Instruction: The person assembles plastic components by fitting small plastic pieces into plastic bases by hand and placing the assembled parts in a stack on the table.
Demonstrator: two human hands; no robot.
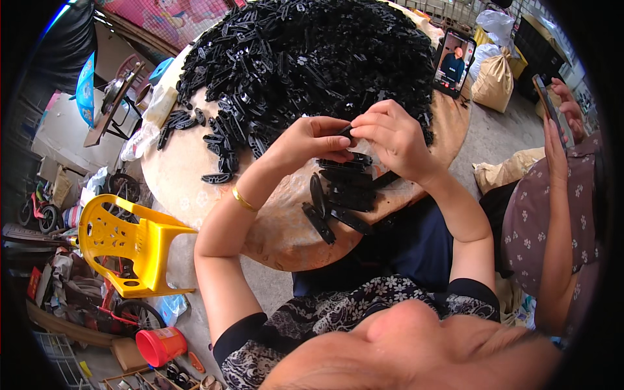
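Both hands meet above the near part of a round table (279, 240), fingertips pinched together on one small black plastic piece (345, 130). Left hand (311, 140) curls its fingers and thumb around the left end of that piece, and the wrist below it wears a thin gold bangle (244, 200). Right hand (393, 133) closes from the other side, thumb and first fingers nipping the same piece, so the two hands touch at the tips. Just under the hands lies a small stack of long black plastic clips (344, 188), laid roughly side by side, with a few more loose ones tilted toward the table's near edge. Farther back, a large heap of black plastic parts (305, 58) covers most of the tabletop, and a scatter of single pieces trails off its left side. A phone (454, 63) stands propped at the far right of the table, its screen lit. To the right, another person's hands (560, 123) hold a second phone (545, 97), well apart from the work. On the floor to the left stand a yellow plastic chair (130, 244) and, nearer the bottom, a red bucket (160, 344). Tan sacks (494, 81) sit beyond the table on the right.
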